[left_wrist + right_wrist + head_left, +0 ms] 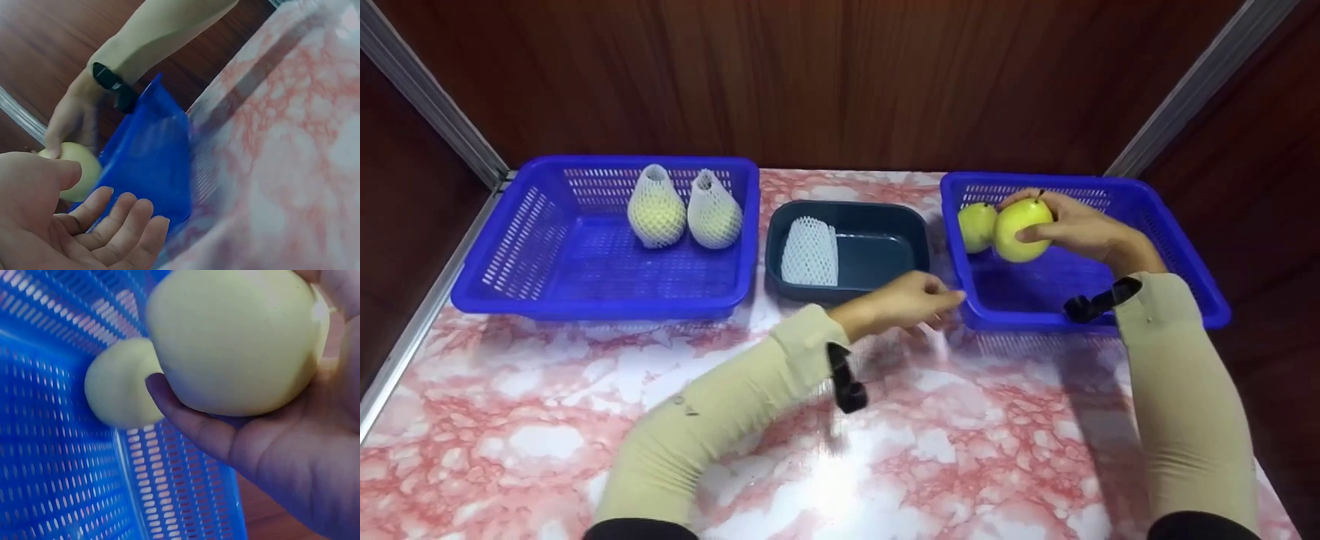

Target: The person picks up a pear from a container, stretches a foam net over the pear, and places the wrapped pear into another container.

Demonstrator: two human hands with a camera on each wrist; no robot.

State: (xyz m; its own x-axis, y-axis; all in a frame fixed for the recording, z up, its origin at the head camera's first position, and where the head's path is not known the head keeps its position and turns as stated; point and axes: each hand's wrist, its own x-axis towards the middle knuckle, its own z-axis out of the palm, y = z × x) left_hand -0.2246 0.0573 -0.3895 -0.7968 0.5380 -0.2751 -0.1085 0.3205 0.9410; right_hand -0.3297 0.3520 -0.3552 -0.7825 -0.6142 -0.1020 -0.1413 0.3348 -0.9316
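Observation:
My right hand (1072, 221) grips a yellow-green pear (1021, 231) inside the right blue basket (1185, 247); in the right wrist view the thumb curves round the held pear (236, 343). A second pear (976, 226) sits in that basket's left corner, just beside the held one. My left hand (911, 300) hovers by the basket's near left corner with nothing in it. Its fingers are loosely bent and the palm (34, 225) faces up in the left wrist view.
A dark green tray (885, 283) between the baskets holds white foam netting (810, 253). In the left blue basket (607, 306) stand two pears in foam nets, one (657, 210) beside the other (714, 214). Wooden panels (840, 82) enclose the marbled table (960, 420).

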